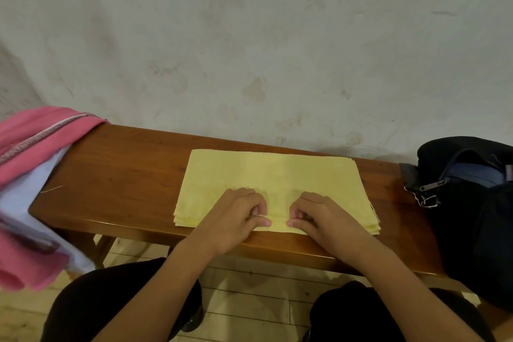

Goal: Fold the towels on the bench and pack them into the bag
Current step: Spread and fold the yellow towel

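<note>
The left hand [236, 219] and right hand [316, 219] each pinch the near edge of the folded yellow towel [272, 175], probably to square its layers on the bench [125, 169] before packing into the bag [472, 203].

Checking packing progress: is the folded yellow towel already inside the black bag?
No, the folded yellow towel lies on the wooden bench, both hands pinching its near edge, apart from the black bag.

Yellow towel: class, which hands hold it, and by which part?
Both hands, left hand and right hand, pinch the yellow towel at its near edge, close together.
</note>
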{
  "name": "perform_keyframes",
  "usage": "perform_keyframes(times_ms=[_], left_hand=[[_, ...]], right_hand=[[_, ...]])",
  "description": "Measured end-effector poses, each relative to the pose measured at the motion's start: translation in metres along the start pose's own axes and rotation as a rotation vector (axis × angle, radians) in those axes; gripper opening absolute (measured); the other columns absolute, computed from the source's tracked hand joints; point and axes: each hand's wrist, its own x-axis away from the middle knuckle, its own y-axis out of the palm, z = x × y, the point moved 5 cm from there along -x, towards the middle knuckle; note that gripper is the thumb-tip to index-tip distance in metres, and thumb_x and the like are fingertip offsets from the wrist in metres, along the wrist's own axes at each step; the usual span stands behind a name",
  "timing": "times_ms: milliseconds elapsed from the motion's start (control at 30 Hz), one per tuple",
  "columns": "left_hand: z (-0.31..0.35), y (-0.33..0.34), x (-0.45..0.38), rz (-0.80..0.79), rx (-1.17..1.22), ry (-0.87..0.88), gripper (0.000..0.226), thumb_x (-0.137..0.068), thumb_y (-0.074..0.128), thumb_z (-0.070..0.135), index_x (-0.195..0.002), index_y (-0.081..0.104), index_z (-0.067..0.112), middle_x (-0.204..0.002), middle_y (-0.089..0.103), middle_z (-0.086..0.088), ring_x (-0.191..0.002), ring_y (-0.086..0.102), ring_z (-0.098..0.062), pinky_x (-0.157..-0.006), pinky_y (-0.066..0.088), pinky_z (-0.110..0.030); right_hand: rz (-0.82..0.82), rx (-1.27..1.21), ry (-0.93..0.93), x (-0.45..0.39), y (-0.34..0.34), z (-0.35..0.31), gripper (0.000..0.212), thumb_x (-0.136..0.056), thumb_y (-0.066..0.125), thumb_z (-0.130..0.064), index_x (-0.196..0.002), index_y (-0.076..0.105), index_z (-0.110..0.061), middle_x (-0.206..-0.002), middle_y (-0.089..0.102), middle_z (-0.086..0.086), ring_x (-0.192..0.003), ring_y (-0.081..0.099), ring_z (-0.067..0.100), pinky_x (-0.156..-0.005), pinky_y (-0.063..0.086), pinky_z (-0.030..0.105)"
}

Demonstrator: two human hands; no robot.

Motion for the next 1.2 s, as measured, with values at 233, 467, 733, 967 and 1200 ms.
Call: perform_keyframes(times_ms=[233,467,733,967,1200], left_hand=[[0.01,0.008,0.015,0.059,-0.282,0.232,0.016,-0.1,0.052,0.034,-0.103,0.06,0.021,-0.106,0.059,0.003,-0.092,0.049,-0.01,-0.082,0.04,-0.022],[0.001,0.004,0.016,-0.047,-0.039,0.115,0.026,-0.086,0.059,0.053,-0.096,0.053,0.03,-0.084,0.043,0.022,-0.087,0.041,0.005,-0.078,0.032,-0.01],[0.007,0.002,0.015,-0.047,-0.13,0.15,0.018,-0.094,0.058,0.041,-0.088,0.055,0.025,-0.084,0.048,0.017,-0.08,0.043,-0.002,-0.074,0.031,-0.008],[0.014,0.008,0.019,-0.021,-0.27,0.234,0.02,-0.101,0.05,0.034,-0.102,0.061,0.018,-0.104,0.057,0.003,-0.092,0.048,-0.009,-0.081,0.036,-0.02],[0.003,0.001,0.022,-0.102,-0.119,0.099,0.01,-0.1,0.052,0.031,-0.1,0.055,0.023,-0.106,0.049,0.01,-0.093,0.045,-0.004,-0.079,0.035,-0.013]], right_hand=[[0.168,0.516,-0.331,0.015,0.011,-0.016,0.012,-0.094,0.053,-0.037,-0.097,0.045,-0.03,-0.096,0.059,-0.01,-0.084,0.055,0.009,-0.073,0.051,0.025],[0.163,0.463,-0.342,0.019,0.011,-0.018,0.028,-0.106,0.02,-0.035,-0.104,0.047,-0.029,-0.099,0.059,-0.01,-0.086,0.056,0.006,-0.077,0.052,0.02],[0.143,0.367,-0.436,0.022,0.018,-0.012,0.027,-0.092,0.07,-0.019,-0.113,0.054,-0.023,-0.106,0.061,-0.004,-0.094,0.059,0.011,-0.081,0.055,0.025],[0.159,0.274,-0.334,0.018,0.013,-0.02,0.017,-0.097,0.046,-0.027,-0.093,0.062,-0.023,-0.088,0.06,-0.01,-0.077,0.054,0.005,-0.066,0.048,0.016],[-0.007,0.011,-0.044,0.019,0.01,-0.002,0.015,-0.098,0.054,-0.041,-0.085,0.048,-0.047,-0.096,0.053,-0.022,-0.088,0.053,0.005,-0.073,0.049,0.019]])
